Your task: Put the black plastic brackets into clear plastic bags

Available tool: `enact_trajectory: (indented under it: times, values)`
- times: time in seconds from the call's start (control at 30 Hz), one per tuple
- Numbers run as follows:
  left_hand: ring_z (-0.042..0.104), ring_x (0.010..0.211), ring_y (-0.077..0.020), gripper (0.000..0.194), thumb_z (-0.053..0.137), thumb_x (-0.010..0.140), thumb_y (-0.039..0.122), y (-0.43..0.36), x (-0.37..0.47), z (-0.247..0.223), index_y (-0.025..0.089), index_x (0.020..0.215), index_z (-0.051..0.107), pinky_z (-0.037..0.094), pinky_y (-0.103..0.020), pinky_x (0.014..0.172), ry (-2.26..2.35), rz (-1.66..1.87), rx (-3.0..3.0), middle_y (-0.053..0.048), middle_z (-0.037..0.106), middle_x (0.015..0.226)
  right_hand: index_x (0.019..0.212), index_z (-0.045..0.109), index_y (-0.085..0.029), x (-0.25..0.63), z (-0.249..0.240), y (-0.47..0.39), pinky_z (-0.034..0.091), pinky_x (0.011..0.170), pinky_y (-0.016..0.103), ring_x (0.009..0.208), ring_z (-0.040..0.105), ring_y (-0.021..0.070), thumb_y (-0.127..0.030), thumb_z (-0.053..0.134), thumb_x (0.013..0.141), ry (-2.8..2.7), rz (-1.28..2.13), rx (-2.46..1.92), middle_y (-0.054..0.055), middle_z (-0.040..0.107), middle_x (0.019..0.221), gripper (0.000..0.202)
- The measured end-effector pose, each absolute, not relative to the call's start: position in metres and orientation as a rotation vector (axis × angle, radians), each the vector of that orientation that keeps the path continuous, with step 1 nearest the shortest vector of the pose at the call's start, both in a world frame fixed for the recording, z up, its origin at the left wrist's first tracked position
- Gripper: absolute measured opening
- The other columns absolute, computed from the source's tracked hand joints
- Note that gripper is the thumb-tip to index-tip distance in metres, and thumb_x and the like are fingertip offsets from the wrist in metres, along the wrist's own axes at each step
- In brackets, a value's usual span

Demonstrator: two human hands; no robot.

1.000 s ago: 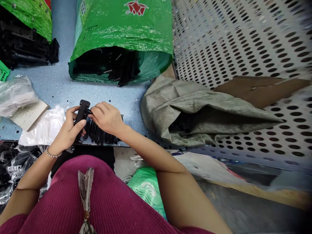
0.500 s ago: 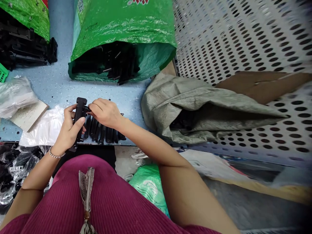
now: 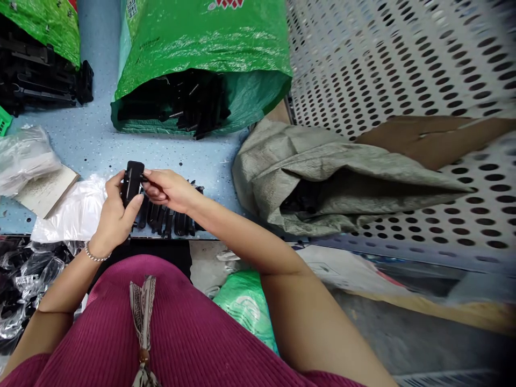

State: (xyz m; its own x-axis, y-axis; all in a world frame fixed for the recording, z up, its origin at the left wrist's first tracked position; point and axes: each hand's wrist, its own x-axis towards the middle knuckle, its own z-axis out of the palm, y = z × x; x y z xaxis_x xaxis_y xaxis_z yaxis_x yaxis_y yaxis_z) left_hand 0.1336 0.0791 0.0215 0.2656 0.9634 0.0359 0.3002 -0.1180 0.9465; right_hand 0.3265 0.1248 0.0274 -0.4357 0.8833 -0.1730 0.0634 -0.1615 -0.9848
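Observation:
My left hand point(image 3: 116, 212) is wrapped round a black plastic part point(image 3: 133, 181), held upright near the table's front edge. At its upper right side, my right hand point(image 3: 167, 189) has its thumb and fingers pinched against the same part. Several slim black parts point(image 3: 167, 217) lie in a row on the blue speckled table point(image 3: 157, 150), just under and beside my hands. To the left of my left hand is a pile of white plastic bags point(image 3: 72, 212).
A green sack point(image 3: 209, 45) of black parts lies open at the back, another point(image 3: 52, 27) at the far left. A grey sack point(image 3: 266, 166) is on the right before a perforated metal panel point(image 3: 403, 64). A flat board point(image 3: 50, 193) and clear bags lie left.
The black part has been turned, so a smoother, wider face now shows. My right hand has rolled over, its curled fingers now showing beneath the thumb.

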Motion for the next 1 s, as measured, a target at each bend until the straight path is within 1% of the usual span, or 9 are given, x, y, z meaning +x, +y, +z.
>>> enact_trajectory:
  times: [0.1,0.2,0.3,0.5,0.6,0.7,0.83,0.93,1.0]
  values:
    - [0.068,0.077,-0.0163,0.069,0.055,0.099,0.056,0.081,0.13,0.02,0.027,0.154,0.024,0.06,-0.036,0.072,1.186,0.883,1.611,-0.011,0.06,0.121,0.081,0.049,-0.021,0.325,0.022,0.126,0.032,0.045,0.024,0.048,0.033,0.0101,-0.068,0.033,0.103,-1.427,1.797,-1.083,-0.005,0.042,0.06,0.054]
    - [0.065,0.064,-0.0116,0.063,0.059,0.098,0.053,0.084,0.126,0.025,0.03,0.149,0.03,0.059,-0.03,0.06,1.158,0.883,1.484,-0.005,0.059,0.109,0.086,0.053,-0.021,0.33,0.029,0.127,0.043,0.061,0.028,0.07,0.052,0.0159,-0.07,0.045,0.098,-1.785,1.254,-1.206,0.003,0.057,0.078,0.052]
    - [0.065,0.061,-0.011,0.059,0.061,0.097,0.054,0.083,0.129,0.028,0.031,0.144,0.034,0.059,-0.028,0.054,1.128,0.872,1.367,-0.003,0.056,0.103,0.081,0.053,-0.021,0.332,0.034,0.129,0.045,0.072,0.033,0.085,0.056,0.0216,-0.075,0.052,0.092,-2.011,0.888,-1.204,0.007,0.058,0.084,0.055]
    - [0.065,0.058,-0.0103,0.062,0.067,0.092,0.058,0.091,0.137,0.017,0.031,0.138,0.037,0.058,-0.026,0.052,1.142,0.985,1.285,-0.002,0.059,0.1,0.085,0.053,-0.02,0.324,0.02,0.123,0.04,0.055,0.027,0.055,0.047,0.0137,-0.07,0.013,0.104,-1.767,1.318,-1.201,-0.002,0.049,0.063,0.067]
    - [0.064,0.055,-0.0121,0.062,0.064,0.091,0.065,0.101,0.133,0.013,0.029,0.134,0.036,0.053,-0.024,0.05,1.144,1.042,1.167,0.002,0.06,0.085,0.089,0.056,-0.019,0.321,0.019,0.105,0.042,0.06,0.027,0.062,0.054,0.0146,-0.069,0.021,0.105,-1.908,1.346,-1.21,0.001,0.058,0.071,0.063]
    - [0.068,0.062,-0.016,0.063,0.061,0.091,0.068,0.107,0.134,0.013,0.028,0.133,0.035,0.054,-0.026,0.055,1.18,1.067,1.121,0.002,0.06,0.081,0.091,0.061,-0.018,0.31,0.016,0.083,0.043,0.073,0.03,0.083,0.061,0.0197,-0.062,0.041,0.104,-2.248,0.989,-1.225,0.009,0.067,0.09,0.05]
    - [0.068,0.069,-0.0166,0.061,0.057,0.093,0.068,0.107,0.14,0.005,0.028,0.134,0.036,0.055,-0.03,0.064,1.214,1.064,1.166,0.0,0.061,0.088,0.093,0.064,-0.017,0.3,0.004,0.065,0.042,0.074,0.031,0.084,0.064,0.0204,-0.039,0.037,0.11,-2.288,0.887,-1.434,0.01,0.07,0.092,0.038]
    - [0.066,0.075,-0.0182,0.06,0.056,0.094,0.066,0.112,0.13,-0.009,0.025,0.136,0.042,0.053,-0.032,0.07,1.331,0.972,1.339,-0.002,0.061,0.088,0.099,0.066,-0.019,0.315,-0.003,0.053,0.046,0.079,0.031,0.086,0.066,0.02,-0.038,0.034,0.111,-2.186,0.927,-1.529,0.008,0.072,0.094,0.04]
    - [0.065,0.079,-0.0208,0.061,0.058,0.094,0.063,0.115,0.12,-0.021,0.023,0.138,0.045,0.053,-0.035,0.075,1.419,0.841,1.445,-0.003,0.062,0.087,0.113,0.067,-0.019,0.335,-0.007,0.04,0.047,0.095,0.039,0.107,0.065,0.0259,-0.044,0.038,0.109,-2.104,0.756,-1.665,0.013,0.071,0.114,0.039]
